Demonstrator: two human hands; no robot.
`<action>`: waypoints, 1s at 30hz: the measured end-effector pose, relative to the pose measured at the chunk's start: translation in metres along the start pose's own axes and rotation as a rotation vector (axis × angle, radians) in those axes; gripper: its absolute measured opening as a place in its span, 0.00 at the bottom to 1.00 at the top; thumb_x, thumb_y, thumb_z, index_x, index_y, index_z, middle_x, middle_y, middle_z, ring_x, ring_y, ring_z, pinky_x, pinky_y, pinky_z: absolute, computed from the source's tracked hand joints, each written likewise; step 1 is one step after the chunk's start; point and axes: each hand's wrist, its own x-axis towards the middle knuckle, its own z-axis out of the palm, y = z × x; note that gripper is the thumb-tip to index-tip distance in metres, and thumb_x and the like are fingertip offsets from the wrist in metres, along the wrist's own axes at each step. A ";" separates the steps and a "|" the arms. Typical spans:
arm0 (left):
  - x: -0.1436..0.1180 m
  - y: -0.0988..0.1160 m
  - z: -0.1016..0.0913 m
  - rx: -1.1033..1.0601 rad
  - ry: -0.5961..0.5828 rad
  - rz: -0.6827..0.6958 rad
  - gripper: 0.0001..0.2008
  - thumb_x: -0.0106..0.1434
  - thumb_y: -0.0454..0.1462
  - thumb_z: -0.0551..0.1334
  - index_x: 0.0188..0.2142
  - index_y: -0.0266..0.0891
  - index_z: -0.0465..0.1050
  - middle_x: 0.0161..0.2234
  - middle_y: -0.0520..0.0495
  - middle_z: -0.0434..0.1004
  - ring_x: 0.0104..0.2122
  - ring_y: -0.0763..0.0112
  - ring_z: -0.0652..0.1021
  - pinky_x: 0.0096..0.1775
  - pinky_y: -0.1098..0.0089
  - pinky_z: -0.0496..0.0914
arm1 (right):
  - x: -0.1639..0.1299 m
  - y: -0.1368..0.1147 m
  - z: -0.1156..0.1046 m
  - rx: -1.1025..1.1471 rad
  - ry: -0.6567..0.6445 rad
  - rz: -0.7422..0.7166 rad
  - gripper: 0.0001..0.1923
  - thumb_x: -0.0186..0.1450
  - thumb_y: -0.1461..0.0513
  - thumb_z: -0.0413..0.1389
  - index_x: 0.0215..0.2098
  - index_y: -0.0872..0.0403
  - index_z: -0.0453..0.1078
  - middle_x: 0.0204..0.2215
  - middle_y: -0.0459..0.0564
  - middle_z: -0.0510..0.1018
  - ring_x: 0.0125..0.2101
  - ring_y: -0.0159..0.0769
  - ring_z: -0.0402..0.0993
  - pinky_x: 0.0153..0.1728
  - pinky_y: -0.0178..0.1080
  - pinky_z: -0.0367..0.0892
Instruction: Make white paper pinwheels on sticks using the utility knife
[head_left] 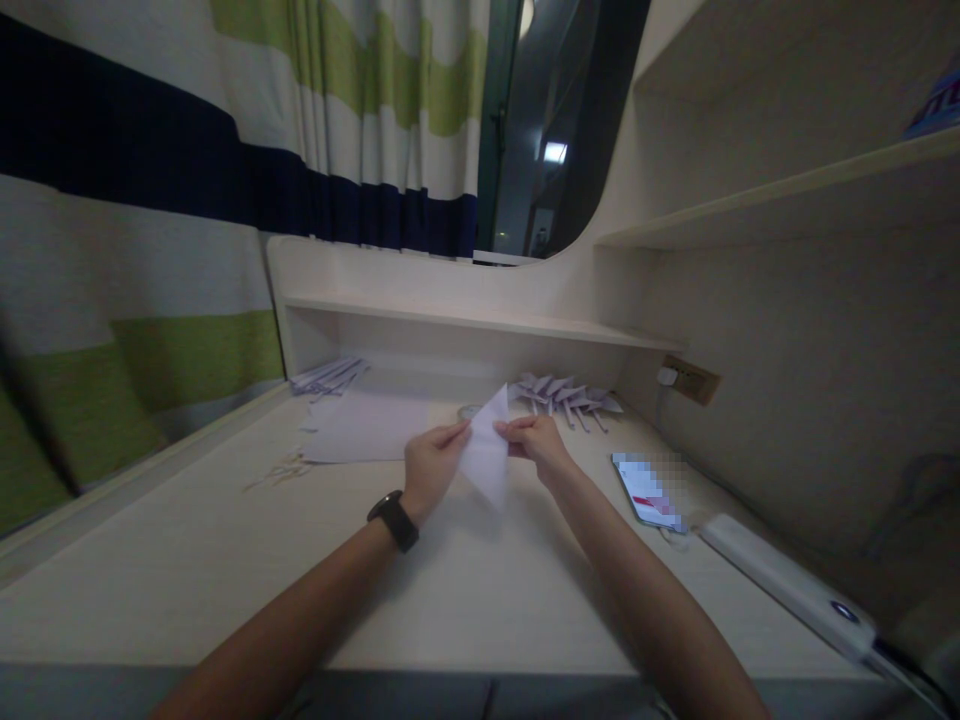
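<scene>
A sheet of white paper (487, 455) is held up above the desk, tilted so that its corners point up and down. My left hand (436, 462) pinches its left edge between thumb and fingers; a dark watch sits on that wrist. On the opposite edge, my right hand (536, 442) is closed on the paper too. Behind the sheet, a small round object (469, 411) shows only in part. Larger white sheets (367, 425) lie flat to the left, and folded paper pinwheels (566, 395) on paper sticks are grouped at the back right.
Rolled paper sticks (330, 376) lie at the back left, with several thin, pale sticks (281, 468) nearer. A lit phone (645, 490) and a long white device (787, 580) with a cable lie on the right. A raised shelf (480, 320) borders the desk's back.
</scene>
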 end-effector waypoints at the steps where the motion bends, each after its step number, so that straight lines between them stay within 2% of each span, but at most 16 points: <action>1: 0.000 0.000 0.000 0.007 -0.010 -0.023 0.10 0.59 0.40 0.63 0.38 0.40 0.80 0.37 0.46 0.81 0.37 0.63 0.80 0.39 0.68 0.73 | 0.000 0.001 0.001 0.005 0.020 -0.010 0.17 0.39 0.56 0.70 0.17 0.59 0.70 0.16 0.49 0.76 0.19 0.32 0.72 0.23 0.35 0.71; 3: 0.001 0.000 -0.001 0.009 -0.027 -0.064 0.11 0.59 0.40 0.63 0.39 0.39 0.80 0.38 0.46 0.81 0.38 0.62 0.80 0.40 0.67 0.73 | 0.000 0.004 0.002 0.011 0.042 -0.022 0.17 0.39 0.56 0.70 0.17 0.59 0.70 0.16 0.49 0.75 0.18 0.32 0.72 0.23 0.34 0.71; 7: 0.002 -0.001 -0.001 -0.026 -0.023 -0.105 0.11 0.59 0.40 0.62 0.40 0.39 0.79 0.39 0.45 0.80 0.39 0.61 0.80 0.42 0.66 0.73 | 0.000 0.009 0.003 -0.029 -0.021 0.006 0.17 0.41 0.56 0.69 0.18 0.59 0.71 0.18 0.50 0.76 0.19 0.32 0.73 0.24 0.35 0.71; 12: 0.002 -0.003 0.000 -0.089 -0.015 -0.117 0.12 0.59 0.40 0.63 0.40 0.37 0.79 0.39 0.44 0.80 0.38 0.60 0.80 0.41 0.66 0.73 | -0.001 0.014 0.003 -0.032 0.043 0.015 0.15 0.41 0.58 0.69 0.18 0.60 0.71 0.18 0.49 0.76 0.19 0.32 0.72 0.22 0.35 0.70; 16: 0.002 -0.003 0.000 -0.112 -0.004 -0.108 0.13 0.59 0.40 0.63 0.40 0.37 0.79 0.40 0.44 0.80 0.39 0.61 0.79 0.42 0.66 0.72 | -0.002 0.019 0.003 -0.034 0.017 0.032 0.16 0.43 0.56 0.68 0.20 0.60 0.72 0.19 0.50 0.76 0.19 0.33 0.72 0.24 0.36 0.71; 25: 0.000 -0.009 0.003 -0.147 -0.003 -0.160 0.14 0.57 0.42 0.64 0.40 0.37 0.79 0.39 0.43 0.80 0.38 0.60 0.79 0.42 0.65 0.72 | -0.008 0.032 0.000 -0.039 0.056 -0.060 0.20 0.42 0.52 0.67 0.20 0.61 0.73 0.18 0.50 0.76 0.19 0.32 0.70 0.23 0.35 0.68; 30: 0.004 0.002 -0.001 -0.255 -0.008 -0.255 0.13 0.52 0.41 0.67 0.35 0.34 0.80 0.37 0.41 0.81 0.36 0.61 0.79 0.37 0.67 0.71 | -0.012 0.028 -0.001 -0.043 -0.030 -0.019 0.19 0.42 0.52 0.67 0.19 0.60 0.73 0.19 0.51 0.76 0.20 0.32 0.71 0.25 0.36 0.68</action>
